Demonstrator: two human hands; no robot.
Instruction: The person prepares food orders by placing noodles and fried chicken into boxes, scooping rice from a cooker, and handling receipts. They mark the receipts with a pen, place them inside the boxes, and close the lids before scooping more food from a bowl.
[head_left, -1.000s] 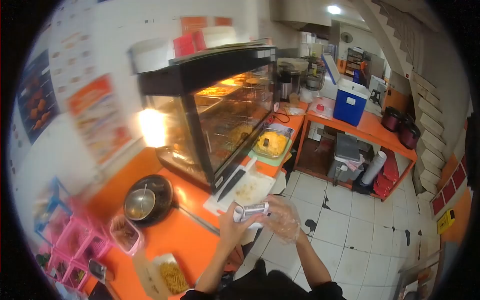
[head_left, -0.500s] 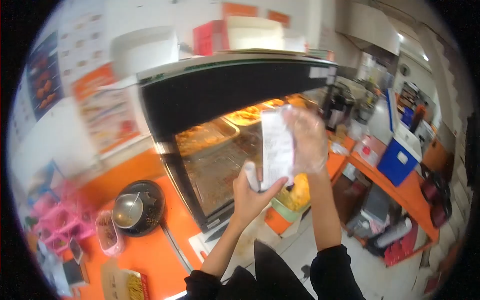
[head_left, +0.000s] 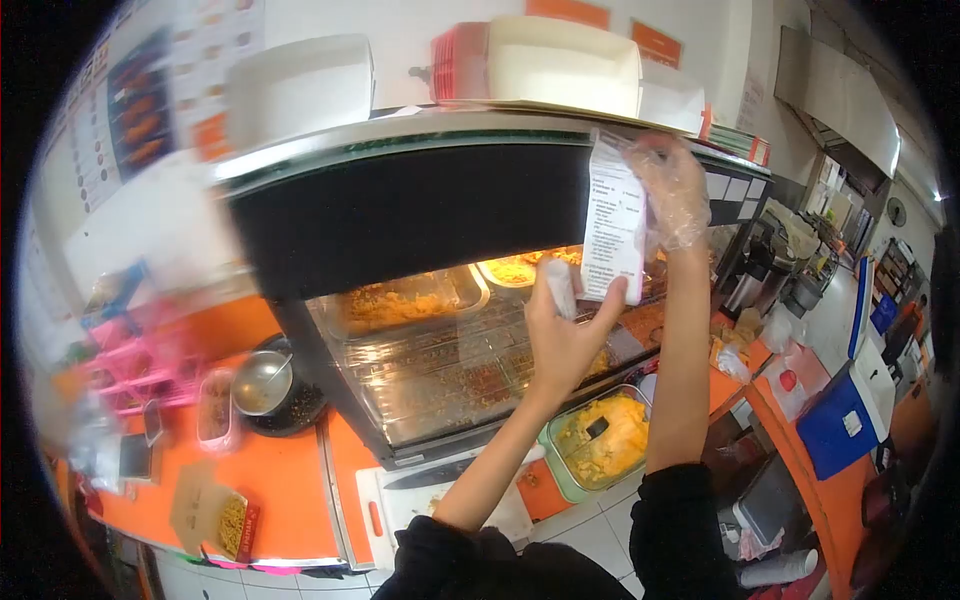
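Note:
A long printed receipt [head_left: 612,225] is held upright in front of the food warmer [head_left: 400,190]. My left hand [head_left: 565,345] pinches its lower end, thumb at the bottom right corner, with a curled white piece of paper [head_left: 561,290] at the fingers. My right hand [head_left: 678,195], in a clear plastic glove, grips the receipt's upper right side. Lines of print face me. Behind and below the hands, the warmer's lit opening shows a metal tray [head_left: 465,290] of orange-brown food and a crumb-strewn rack [head_left: 440,375].
A green-rimmed tub [head_left: 560,470] of yellow food stands below, beside a cutting board [head_left: 375,510] with a knife [head_left: 430,473]. On the orange counter at left are a metal bowl [head_left: 262,385], a pink basket [head_left: 130,380] and a noodle box [head_left: 235,525]. Paper trays [head_left: 565,65] line the warmer's top.
Both hands and the receipt have come up in view, in front of the warmer's dark panel. The view has shifted, showing more of the tub and cutting board.

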